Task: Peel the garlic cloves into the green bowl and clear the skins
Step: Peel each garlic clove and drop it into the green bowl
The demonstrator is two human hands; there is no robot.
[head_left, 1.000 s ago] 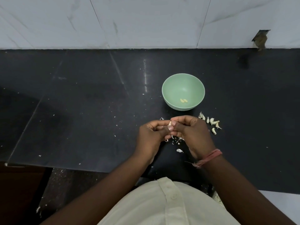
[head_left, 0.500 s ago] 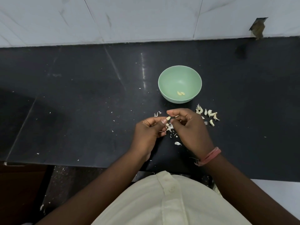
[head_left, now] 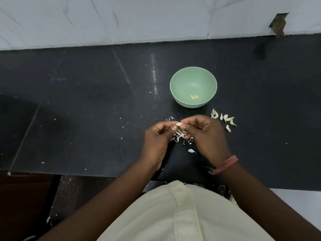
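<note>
Garlic clove: only a pale tip shows between the fingertips of left hand and right hand, the rest is covered. Can't tell how much skin is left on it. Skins under the hands are partly hidden by the fingers, so the count is unreadable. Unpeeled cloves by the right hand are too small to count with any certainty. Counter is cut off at the left and right picture edges; its near edge is hidden behind the forearms and shirt. Both elbows run out of frame.
</note>
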